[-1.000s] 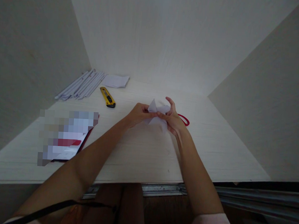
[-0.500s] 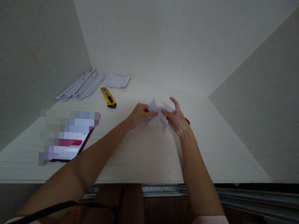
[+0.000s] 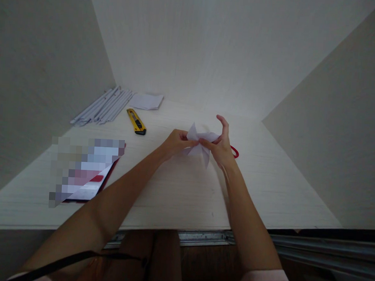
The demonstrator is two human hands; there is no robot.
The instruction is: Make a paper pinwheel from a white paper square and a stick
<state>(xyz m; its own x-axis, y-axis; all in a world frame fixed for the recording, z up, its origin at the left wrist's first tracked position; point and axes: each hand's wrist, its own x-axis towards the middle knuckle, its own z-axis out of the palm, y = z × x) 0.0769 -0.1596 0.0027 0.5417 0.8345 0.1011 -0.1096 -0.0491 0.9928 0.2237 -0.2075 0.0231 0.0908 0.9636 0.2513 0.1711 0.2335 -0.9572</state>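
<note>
Both the left hand (image 3: 174, 142) and right hand (image 3: 221, 147) grip pinch a folded white paper (image 3: 200, 142); no writing readable.

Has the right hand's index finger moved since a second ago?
Yes. The right hand raised its index finger up the frame, away from the red loop on the desk.

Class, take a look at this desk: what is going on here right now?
A person holds a folded white paper shape just above the desk, pinched between the left hand and the right hand. Behind the right hand lies a red loop. Farther back on the left are a yellow utility knife, rolled paper sticks and a small paper stack.
</note>
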